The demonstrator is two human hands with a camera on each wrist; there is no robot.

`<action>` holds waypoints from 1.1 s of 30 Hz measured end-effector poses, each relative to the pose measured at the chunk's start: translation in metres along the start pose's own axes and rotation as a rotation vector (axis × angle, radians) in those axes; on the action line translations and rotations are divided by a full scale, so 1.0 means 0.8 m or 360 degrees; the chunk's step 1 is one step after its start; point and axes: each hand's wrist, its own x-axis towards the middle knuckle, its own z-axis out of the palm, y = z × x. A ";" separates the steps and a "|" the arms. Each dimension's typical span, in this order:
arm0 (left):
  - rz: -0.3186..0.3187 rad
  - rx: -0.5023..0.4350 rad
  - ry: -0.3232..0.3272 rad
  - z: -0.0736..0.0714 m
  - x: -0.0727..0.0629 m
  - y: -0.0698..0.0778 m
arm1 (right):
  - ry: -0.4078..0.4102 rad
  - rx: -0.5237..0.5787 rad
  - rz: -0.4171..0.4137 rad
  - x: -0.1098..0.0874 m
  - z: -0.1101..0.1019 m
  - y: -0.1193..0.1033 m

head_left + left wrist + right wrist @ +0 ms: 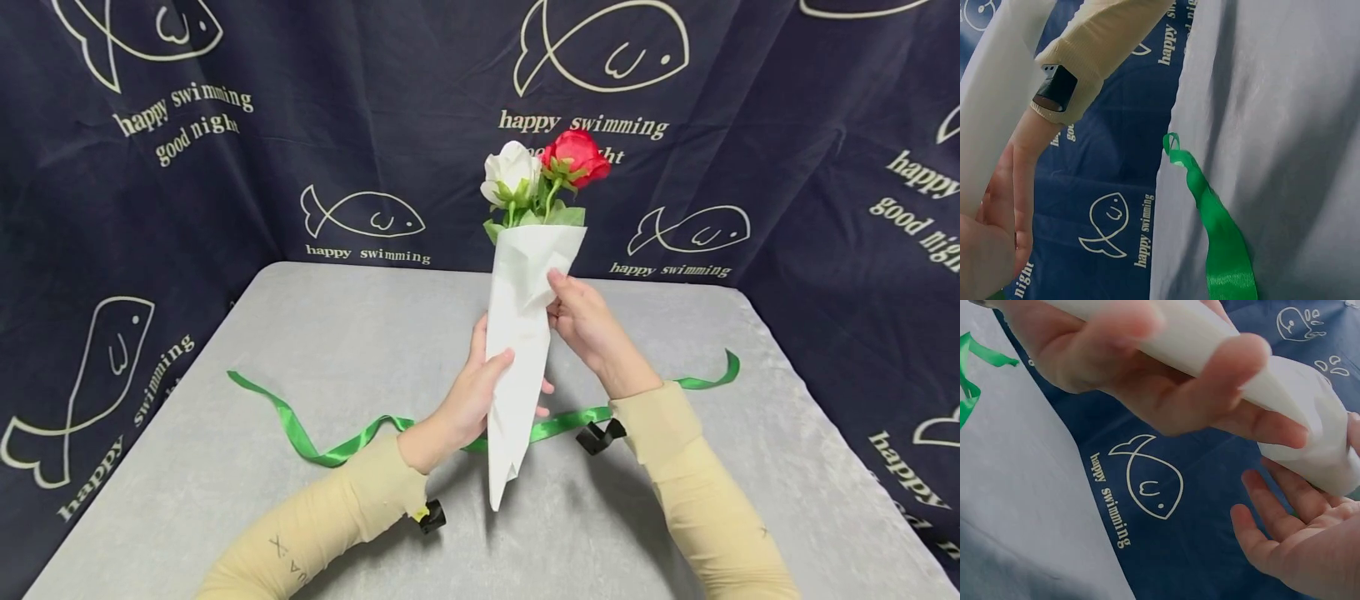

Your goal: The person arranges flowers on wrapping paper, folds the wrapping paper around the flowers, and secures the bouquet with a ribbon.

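A white rose point(512, 171) and a red rose point(577, 158) with green leaves stick out of the top of a white paper wrap point(517, 317), a narrow cone held upright above the table. My left hand point(468, 400) grips its lower half, thumb across the front and fingers behind. Higher up, my right hand point(588, 325) pinches the paper's right edge, thumb in front. The right wrist view shows left-hand fingers point(1166, 394) around the wrap and the right hand point(1310, 544) at its wider end. The stems inside are hidden by paper.
A green satin ribbon point(300, 437) lies in waves across the grey table point(360, 325), passing behind the wrap. Dark blue curtains point(420, 108) with fish prints surround the table at the back and sides. A black wrist device point(600, 435) sits below the right cuff.
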 end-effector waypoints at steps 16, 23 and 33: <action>-0.0077 0.0347 -0.0197 -0.012 -0.005 -0.006 | 0.0240 -0.0038 -0.0002 0.006 -0.006 -0.007; -0.0179 0.0452 -0.0250 -0.019 -0.007 -0.006 | 0.0233 -0.0065 0.0053 0.007 -0.012 -0.004; -0.0379 0.0987 -0.0212 -0.024 -0.018 -0.003 | 0.0217 -0.0059 0.0296 0.015 -0.022 0.014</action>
